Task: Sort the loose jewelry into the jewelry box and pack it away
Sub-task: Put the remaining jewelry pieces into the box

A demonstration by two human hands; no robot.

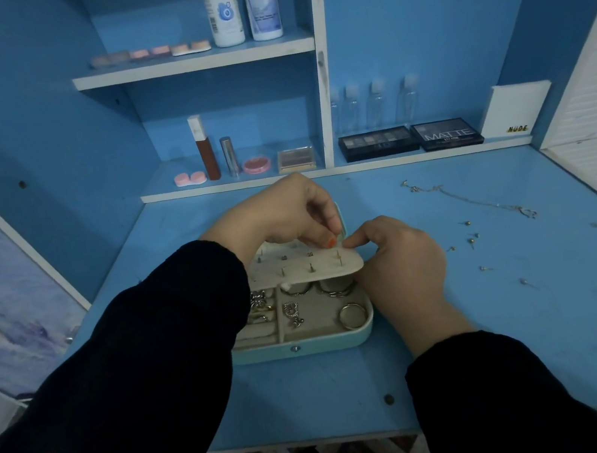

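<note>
Both hands met over the open box (305,345) mid-desk: left hand (286,212) pinched something tiny, likely a stud; right hand (401,260) steadied the flap (295,266), its grip unclear. Studs (472,240) looked light, slippery; best pinched by the post.

Beyond the grip, two white plastic solution bottles (239,1) are standing on the upper shelf. Four clear small bottles (375,104) and two black eyeshadow palettes (410,138) are sitting on the lower shelf, up and right.
</note>
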